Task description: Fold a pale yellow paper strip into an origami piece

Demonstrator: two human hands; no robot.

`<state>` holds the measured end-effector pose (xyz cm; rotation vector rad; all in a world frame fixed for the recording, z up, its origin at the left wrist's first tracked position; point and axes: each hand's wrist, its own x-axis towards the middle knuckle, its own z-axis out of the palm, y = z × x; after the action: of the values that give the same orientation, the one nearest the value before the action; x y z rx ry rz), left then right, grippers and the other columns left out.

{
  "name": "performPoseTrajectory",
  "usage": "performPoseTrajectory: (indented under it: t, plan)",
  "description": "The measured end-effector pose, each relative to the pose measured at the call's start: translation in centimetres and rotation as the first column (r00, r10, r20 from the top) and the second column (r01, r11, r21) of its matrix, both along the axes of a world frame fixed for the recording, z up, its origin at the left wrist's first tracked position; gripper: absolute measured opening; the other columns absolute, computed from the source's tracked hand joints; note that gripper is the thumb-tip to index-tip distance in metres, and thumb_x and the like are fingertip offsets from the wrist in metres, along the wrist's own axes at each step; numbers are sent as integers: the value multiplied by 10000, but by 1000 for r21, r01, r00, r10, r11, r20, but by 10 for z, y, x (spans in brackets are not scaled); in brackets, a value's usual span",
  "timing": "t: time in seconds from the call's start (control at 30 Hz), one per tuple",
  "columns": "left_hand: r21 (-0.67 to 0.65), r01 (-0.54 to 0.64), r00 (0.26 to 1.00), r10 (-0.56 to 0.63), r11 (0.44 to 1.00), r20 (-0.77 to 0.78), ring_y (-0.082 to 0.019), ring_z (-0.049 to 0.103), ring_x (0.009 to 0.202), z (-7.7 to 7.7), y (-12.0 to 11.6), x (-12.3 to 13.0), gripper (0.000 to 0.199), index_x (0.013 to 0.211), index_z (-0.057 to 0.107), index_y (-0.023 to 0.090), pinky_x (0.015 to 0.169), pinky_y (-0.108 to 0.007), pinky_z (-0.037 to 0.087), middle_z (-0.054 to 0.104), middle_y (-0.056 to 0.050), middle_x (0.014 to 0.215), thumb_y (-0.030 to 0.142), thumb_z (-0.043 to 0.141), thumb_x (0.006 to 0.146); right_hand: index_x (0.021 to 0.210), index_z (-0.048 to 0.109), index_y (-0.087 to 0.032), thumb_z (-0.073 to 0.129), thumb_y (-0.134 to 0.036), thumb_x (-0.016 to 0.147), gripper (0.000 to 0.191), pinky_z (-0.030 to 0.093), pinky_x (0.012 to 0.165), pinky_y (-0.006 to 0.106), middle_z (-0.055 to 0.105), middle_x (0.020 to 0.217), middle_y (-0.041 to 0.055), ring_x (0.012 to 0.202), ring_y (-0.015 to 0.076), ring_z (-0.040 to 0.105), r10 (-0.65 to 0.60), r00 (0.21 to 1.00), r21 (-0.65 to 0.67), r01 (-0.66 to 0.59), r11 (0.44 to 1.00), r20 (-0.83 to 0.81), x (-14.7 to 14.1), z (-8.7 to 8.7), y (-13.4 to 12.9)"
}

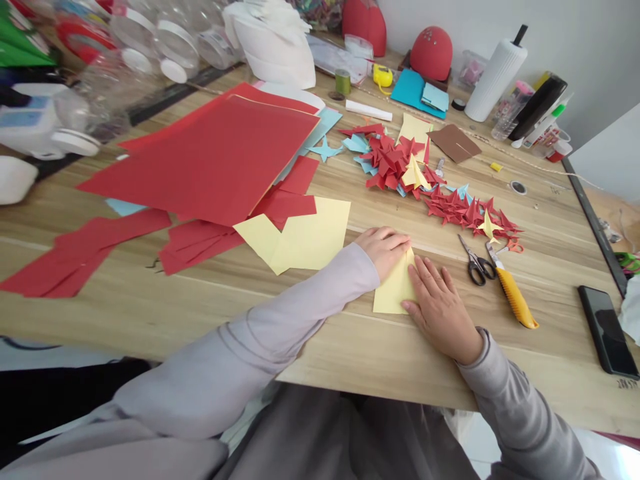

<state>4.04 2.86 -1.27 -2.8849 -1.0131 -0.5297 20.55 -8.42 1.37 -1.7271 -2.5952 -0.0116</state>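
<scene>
A piece of pale yellow paper [393,293], smooth and matte with a straight lower edge, lies flat on the table [330,347] in front of the person, its visible part narrowing upward between the two hands. The left hand [385,250] covers its upper end, fingers side by side and bent over it; whether the thumb pinches from below cannot be told. The right hand [437,300] rests palm down along the right edge, fingers extended and slightly spread, thumb on the paper, clamped on nothing. Just left of the left hand are flat, angular yellow sheets [323,233], partly tucked at red paper pieces. To the right of the hands lie scissors [473,256] with black looped handles and a cutter [515,297] with a ridged yellow plastic grip. Beyond them spread a heap of folded red paper shapes [393,163], sharp-pointed and crisply creased, with blue and yellow ones among them, and a tight row of red stars [470,213]. Farther left, large flat red sheets [215,157] overlap near narrow red strips [75,260]. Around the edges are a glossy black phone [607,330], a ribbed white cylinder [497,77] and clear plastic bottles [175,40]. The tabletop shows pale, streaked wood grain.
</scene>
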Motion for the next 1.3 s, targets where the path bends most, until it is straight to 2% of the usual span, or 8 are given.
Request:
performPoseTrajectory:
  t: [0.13, 0.7, 0.93, 1.13, 1.3]
  plan:
    - [0, -2, 1000, 2, 1000, 0, -226, 528, 1085, 0, 0, 0, 340, 1202, 597, 178, 884, -384, 434, 618, -76, 1239, 181, 456, 893, 1406, 355, -74, 306, -435, 951, 583, 271, 1102, 515, 276, 1511, 143, 1396, 288, 255, 5, 1000, -1, -5, 1000, 19, -1, 1, 0]
    - [-14, 0, 1000, -1, 1000, -14, -223, 521, 1086, 1, 0, 0, 338, 1203, 600, 175, 882, -384, 434, 607, -70, 1260, 188, 456, 898, 1401, 365, -90, 346, -430, 944, 570, 286, 1093, 510, 286, 1510, 141, 1384, 290, 278, 1, 1000, 3, -1, 1000, 21, -1, 4, 1]
    - [-11, 18, 999, -18, 1000, -29, -244, 517, 1097, 0, 1, -3, 312, 1174, 628, 281, 867, -396, 427, 574, -52, 1305, 263, 483, 898, 1400, 367, -97, 344, -432, 945, 565, 289, 1091, 507, 290, 1508, 136, 1382, 286, 283, 4, 1000, 12, -5, 1000, 14, 0, 3, 1]
    - [12, -26, 999, 26, 1000, -25, -269, 517, 1096, 0, -1, -2, 311, 1165, 639, 295, 861, -416, 421, 543, -105, 1324, 271, 506, 884, 1399, 368, -99, 350, -434, 944, 565, 287, 1092, 507, 291, 1509, 132, 1383, 289, 281, 1, 1000, 15, -2, 1000, 11, 0, 2, 1]
    - [9, -9, 1000, 9, 1000, -17, -262, 514, 1089, 1, -1, -3, 310, 1167, 636, 294, 856, -411, 422, 502, -61, 1378, 273, 489, 895, 1395, 373, -89, 355, -436, 942, 571, 294, 1089, 510, 290, 1508, 138, 1379, 292, 288, 6, 1000, 16, -6, 1000, 22, -1, 2, 1]
